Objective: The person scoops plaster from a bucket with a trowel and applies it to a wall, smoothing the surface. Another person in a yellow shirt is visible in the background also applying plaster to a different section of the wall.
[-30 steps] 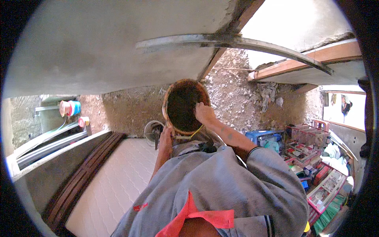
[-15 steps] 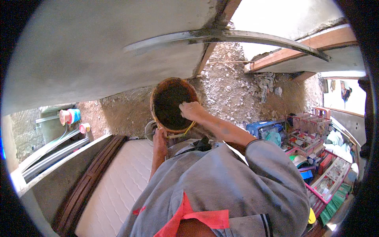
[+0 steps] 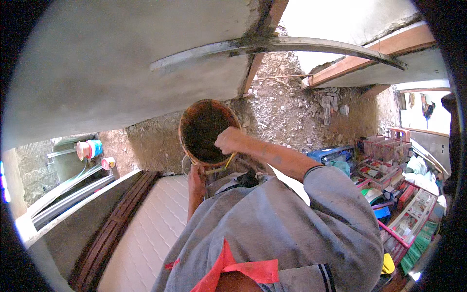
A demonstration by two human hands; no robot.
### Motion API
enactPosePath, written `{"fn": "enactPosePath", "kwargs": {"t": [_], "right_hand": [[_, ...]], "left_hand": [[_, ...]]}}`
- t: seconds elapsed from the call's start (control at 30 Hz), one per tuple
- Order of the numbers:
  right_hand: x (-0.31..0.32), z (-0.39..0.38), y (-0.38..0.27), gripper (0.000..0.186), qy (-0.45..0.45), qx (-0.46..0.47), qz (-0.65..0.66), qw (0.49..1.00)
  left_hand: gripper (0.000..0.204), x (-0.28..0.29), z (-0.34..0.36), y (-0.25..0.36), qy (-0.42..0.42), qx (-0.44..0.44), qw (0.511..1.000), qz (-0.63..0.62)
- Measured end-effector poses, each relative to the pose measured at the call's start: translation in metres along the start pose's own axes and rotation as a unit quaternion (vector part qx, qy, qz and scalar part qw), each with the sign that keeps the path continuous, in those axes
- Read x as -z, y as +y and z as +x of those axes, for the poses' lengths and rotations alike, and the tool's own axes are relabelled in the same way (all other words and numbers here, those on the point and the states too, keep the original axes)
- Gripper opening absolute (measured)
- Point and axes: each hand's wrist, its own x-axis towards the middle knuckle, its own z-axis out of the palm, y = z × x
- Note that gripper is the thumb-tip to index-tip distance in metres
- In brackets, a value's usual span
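Note:
A round brownish bucket (image 3: pixel 185 134), dark inside and stained around the rim, is in front of my body with its mouth turned up toward me. My left hand (image 3: pixel 197 176) grips it at the near edge, beside a pale strip that looks like its handle. Over the bucket's right side is my right hand (image 3: pixel 229 140), fingers curled into a fist. Whatever those fingers hold is hidden. A thin yellow piece (image 3: pixel 230 160) shows just below the right wrist, against the rim. The bucket's contents are too dark to make out.
A large grey panel (image 3: pixel 121 63) and a curved-looking metal bar (image 3: pixel 321 46) extend beyond the bucket. Rubble ground (image 3: pixel 287 112) lies at far right. Crates of supplies (image 3: pixel 384 165) are on my right; a white quilted mattress (image 3: pixel 146 224), dark boards (image 3: pixel 114 226) and wire spools (image 3: pixel 90 149) on my left.
My right fist has shifted left and a little nearer me over the bucket. The bucket has moved slightly left. My left hand keeps its hold at the near edge.

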Motion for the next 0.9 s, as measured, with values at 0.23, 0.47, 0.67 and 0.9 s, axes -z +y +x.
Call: {"fn": "enactPosePath", "kwargs": {"t": [0.23,0.47,0.67,0.9], "right_hand": [[0.006,-0.002,-0.007,0.044,-0.088,-0.120,0.188,0.971],[-0.032,-0.014,-0.016,0.026,0.168,-0.196,-0.044,0.965],[-0.049,-0.006,-0.029,0.030,0.007,-0.158,0.037,0.987],[-0.051,0.000,-0.050,0.038,-0.051,-0.163,0.186,0.968]], "left_hand": [[0.033,-0.010,-0.008,0.002,0.012,0.016,0.999,-0.037],[0.032,-0.009,-0.024,0.002,0.038,-0.024,0.997,0.058],[0.022,-0.016,-0.022,0.007,0.006,0.033,0.997,-0.062],[0.024,-0.015,-0.022,0.011,-0.018,0.002,1.000,0.002]]}}
